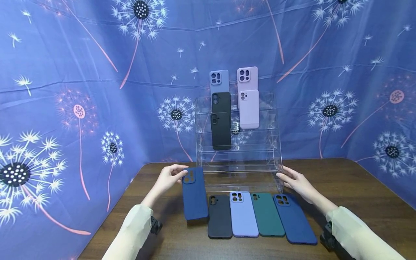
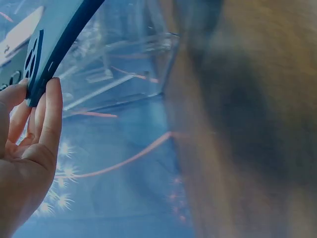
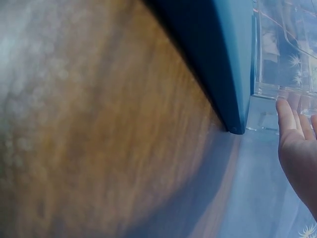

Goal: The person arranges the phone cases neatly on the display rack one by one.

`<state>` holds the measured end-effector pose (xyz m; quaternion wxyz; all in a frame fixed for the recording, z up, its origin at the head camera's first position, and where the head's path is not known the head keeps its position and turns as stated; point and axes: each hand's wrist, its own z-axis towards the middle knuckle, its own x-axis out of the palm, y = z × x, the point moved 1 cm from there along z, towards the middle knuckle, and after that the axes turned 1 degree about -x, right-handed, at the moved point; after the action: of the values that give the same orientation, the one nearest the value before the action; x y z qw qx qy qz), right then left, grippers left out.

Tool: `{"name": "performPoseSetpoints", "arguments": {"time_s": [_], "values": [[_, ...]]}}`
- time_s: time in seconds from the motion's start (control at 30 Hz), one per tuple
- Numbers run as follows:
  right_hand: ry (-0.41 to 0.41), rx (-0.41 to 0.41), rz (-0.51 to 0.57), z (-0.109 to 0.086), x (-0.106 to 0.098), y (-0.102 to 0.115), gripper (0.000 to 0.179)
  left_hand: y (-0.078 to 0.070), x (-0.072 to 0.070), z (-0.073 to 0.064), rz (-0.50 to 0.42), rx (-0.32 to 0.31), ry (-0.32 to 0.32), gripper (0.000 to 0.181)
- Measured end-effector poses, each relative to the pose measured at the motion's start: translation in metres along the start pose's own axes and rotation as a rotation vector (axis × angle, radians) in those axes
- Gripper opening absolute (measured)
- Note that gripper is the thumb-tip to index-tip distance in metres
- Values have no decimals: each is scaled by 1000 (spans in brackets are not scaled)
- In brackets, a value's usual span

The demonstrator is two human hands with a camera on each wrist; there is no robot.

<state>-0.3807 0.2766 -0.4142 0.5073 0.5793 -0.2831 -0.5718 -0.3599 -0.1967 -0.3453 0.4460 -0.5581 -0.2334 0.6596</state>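
Note:
My left hand [image 1: 171,177] pinches a dark blue phone case [image 1: 195,195] by its top corner, near the camera cutout. The case hangs upright, slightly tilted, in front of the stand's left side. In the left wrist view, the thumb and fingers [image 2: 51,111] grip the end of the case [image 2: 59,39]. My right hand [image 1: 297,183] touches the lower right side of a clear tiered display stand [image 1: 240,168] with fairly straight fingers. Close by that hand, a second dark blue phone case [image 1: 295,220] lies on the table; its edge looms in the right wrist view.
A black case [image 1: 220,218], a lavender case [image 1: 244,216] and a green case [image 1: 268,216] lie in a row on the wooden table [image 1: 175,234]. The stand's upper tiers hold several cases, including a black one [image 1: 221,133] and a pink one [image 1: 249,112]. Behind hangs a blue dandelion-print cloth [image 1: 146,137].

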Motion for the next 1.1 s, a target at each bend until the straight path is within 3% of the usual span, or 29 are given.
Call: {"name": "performPoseSetpoints", "arguments": {"time_s": [0.1,0.6,1.1], "values": [[3,12,-16,-1,1,0,71,0,1,9,3,-4,-4,32],[-4,21,-4,-1,1,-1,72,-49,3,45,46,97,-100,24],[-2,16,-7,-2,1,1,71,-85,14,75,50,152,-110,28]]}}
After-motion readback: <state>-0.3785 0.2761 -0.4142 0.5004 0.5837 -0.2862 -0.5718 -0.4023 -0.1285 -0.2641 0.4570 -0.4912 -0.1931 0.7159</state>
